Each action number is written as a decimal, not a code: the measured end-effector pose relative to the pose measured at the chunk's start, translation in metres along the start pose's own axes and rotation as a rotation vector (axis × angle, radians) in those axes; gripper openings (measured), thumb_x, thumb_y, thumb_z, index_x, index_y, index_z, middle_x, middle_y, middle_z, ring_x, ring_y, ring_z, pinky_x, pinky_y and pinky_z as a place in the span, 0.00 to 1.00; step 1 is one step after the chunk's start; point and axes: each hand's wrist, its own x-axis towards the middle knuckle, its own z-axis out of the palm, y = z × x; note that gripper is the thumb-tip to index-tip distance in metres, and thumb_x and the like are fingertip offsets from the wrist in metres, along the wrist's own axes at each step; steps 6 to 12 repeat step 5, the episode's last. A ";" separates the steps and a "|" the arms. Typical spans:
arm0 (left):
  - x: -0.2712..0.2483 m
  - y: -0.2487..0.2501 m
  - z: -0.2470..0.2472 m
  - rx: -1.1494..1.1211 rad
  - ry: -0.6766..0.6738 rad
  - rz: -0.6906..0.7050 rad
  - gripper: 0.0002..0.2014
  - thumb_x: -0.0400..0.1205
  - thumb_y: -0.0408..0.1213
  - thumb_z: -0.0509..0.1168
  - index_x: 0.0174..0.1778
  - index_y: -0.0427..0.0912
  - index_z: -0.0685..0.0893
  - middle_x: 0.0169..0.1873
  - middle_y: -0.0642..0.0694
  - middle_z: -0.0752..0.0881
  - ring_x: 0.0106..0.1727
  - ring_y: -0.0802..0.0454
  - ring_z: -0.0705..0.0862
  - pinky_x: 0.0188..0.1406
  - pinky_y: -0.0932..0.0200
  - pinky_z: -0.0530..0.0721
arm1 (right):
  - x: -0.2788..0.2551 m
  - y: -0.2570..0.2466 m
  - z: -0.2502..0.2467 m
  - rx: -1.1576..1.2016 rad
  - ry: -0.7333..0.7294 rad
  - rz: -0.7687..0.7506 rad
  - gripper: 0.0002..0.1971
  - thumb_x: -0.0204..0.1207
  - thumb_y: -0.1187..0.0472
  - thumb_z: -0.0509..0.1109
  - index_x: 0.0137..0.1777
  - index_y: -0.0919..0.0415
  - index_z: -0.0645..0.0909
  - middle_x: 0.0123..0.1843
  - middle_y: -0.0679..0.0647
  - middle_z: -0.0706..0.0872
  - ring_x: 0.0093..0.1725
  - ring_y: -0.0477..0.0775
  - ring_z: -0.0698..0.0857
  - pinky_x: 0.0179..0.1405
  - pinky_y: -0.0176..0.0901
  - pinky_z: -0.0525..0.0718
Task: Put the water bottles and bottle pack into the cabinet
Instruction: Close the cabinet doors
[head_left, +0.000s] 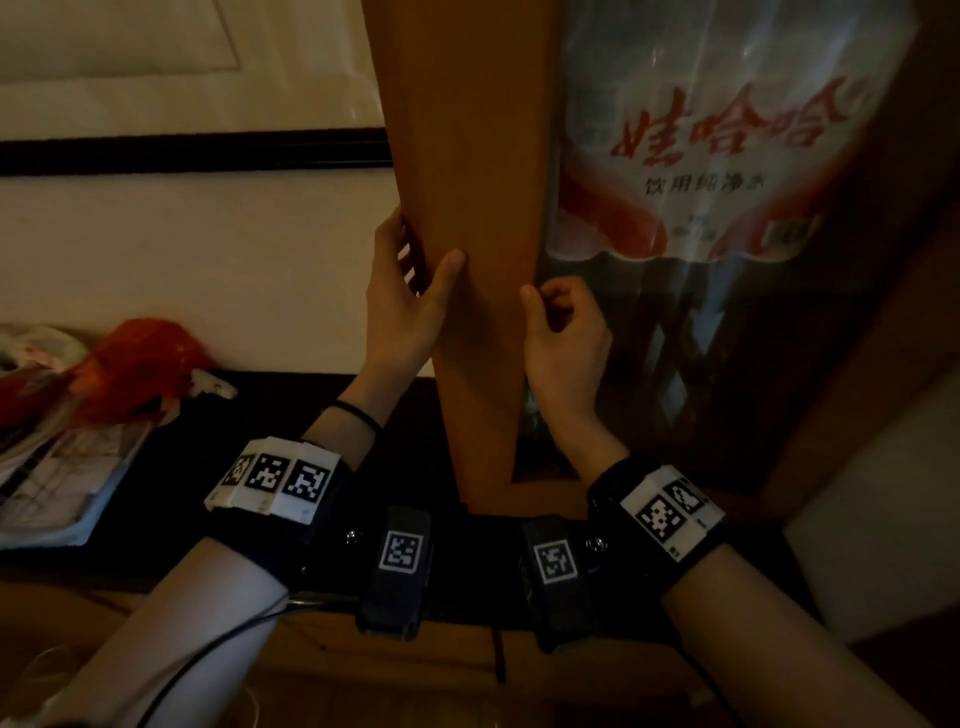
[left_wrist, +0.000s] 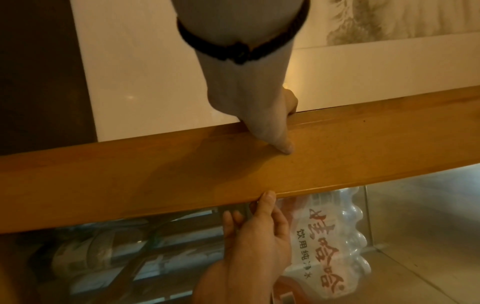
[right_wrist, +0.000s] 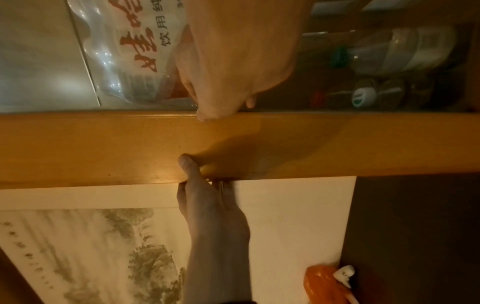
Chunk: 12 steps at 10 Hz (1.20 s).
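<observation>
- Left hand (head_left: 410, 291) grips the wooden door stile (head_left: 467, 218), thumb in front.
- Right hand (head_left: 563, 338), loosely curled, thumb touching the stile's edge, grasps nothing.
- Bottle pack (head_left: 717, 156) stands inside the cabinet behind glass; loose water bottles (right_wrist: 405, 49) lie beside it.

I'm in a home, dimly lit: a wooden cabinet (head_left: 467, 156) with a glass door, a framed ink landscape painting (right_wrist: 91, 246) on the pale wall, and plastic bags (head_left: 135, 364) and papers lying on a dark bench (head_left: 291, 405).

The pack (head_left: 717, 156) is clear plastic with red lettering and red bands. The cabinet door (head_left: 467, 156) is orange-brown wood; a red-orange bag (head_left: 140, 364) lies against a cream wall (head_left: 182, 249).
</observation>
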 end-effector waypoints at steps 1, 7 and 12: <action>-0.004 -0.003 -0.002 -0.015 0.005 -0.014 0.31 0.82 0.45 0.69 0.79 0.43 0.64 0.71 0.51 0.74 0.62 0.68 0.77 0.56 0.76 0.80 | -0.003 0.000 0.004 0.033 0.022 0.011 0.06 0.79 0.52 0.68 0.45 0.52 0.76 0.40 0.48 0.82 0.40 0.46 0.82 0.38 0.33 0.79; 0.022 0.001 -0.031 0.017 -0.229 0.020 0.26 0.77 0.49 0.74 0.62 0.41 0.70 0.62 0.45 0.79 0.61 0.49 0.83 0.57 0.58 0.85 | -0.005 -0.037 0.002 -0.071 0.121 0.218 0.11 0.78 0.49 0.66 0.40 0.49 0.69 0.36 0.48 0.77 0.35 0.48 0.79 0.39 0.48 0.81; 0.022 0.001 -0.031 0.017 -0.229 0.020 0.26 0.77 0.49 0.74 0.62 0.41 0.70 0.62 0.45 0.79 0.61 0.49 0.83 0.57 0.58 0.85 | -0.005 -0.037 0.002 -0.071 0.121 0.218 0.11 0.78 0.49 0.66 0.40 0.49 0.69 0.36 0.48 0.77 0.35 0.48 0.79 0.39 0.48 0.81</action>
